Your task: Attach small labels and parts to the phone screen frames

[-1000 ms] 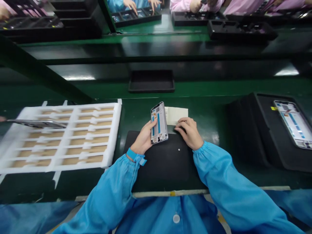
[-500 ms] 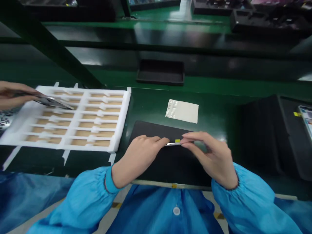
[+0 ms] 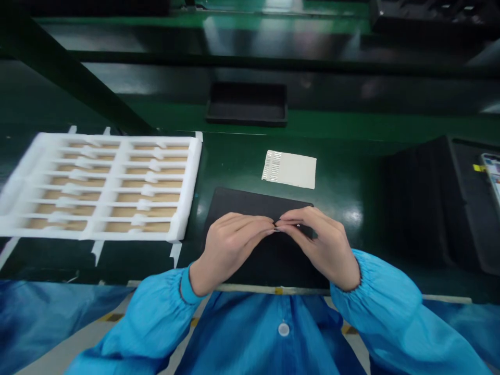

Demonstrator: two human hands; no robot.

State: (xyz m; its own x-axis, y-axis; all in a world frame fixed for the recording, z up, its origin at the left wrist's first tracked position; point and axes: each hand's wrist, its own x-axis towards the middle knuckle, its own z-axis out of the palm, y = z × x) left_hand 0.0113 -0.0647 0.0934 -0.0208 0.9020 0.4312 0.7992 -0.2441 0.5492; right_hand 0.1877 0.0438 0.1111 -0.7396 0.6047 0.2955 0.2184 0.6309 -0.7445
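Note:
Both my hands meet over a black mat [image 3: 273, 265], closed on a thin, flat, phone-like device [image 3: 277, 230] seen edge-on. Only a sliver of it shows between the fingertips; the fingers cover the rest. My left hand [image 3: 236, 245] grips its left end, fingers together. On the right end, my right hand [image 3: 318, 237] pinches with thumb and fingers. Just beyond the mat lies a cream-coloured card [image 3: 297, 170] with rows of small shiny strips along its left side.
To the left sits a white foam tray [image 3: 185, 208] with slots, taped to the green bench [image 3: 230, 166]. A shallow black tray [image 3: 247, 123] stands at the back. Black bins [image 3: 422, 208] are on the right; a phone-like device with a yellow tab [image 3: 478, 167] lies there.
My hands have come closer together, covering most of the device; its yellow tab no longer shows. Another person's hand with a flat device has left the foam tray. The view has shifted slightly.

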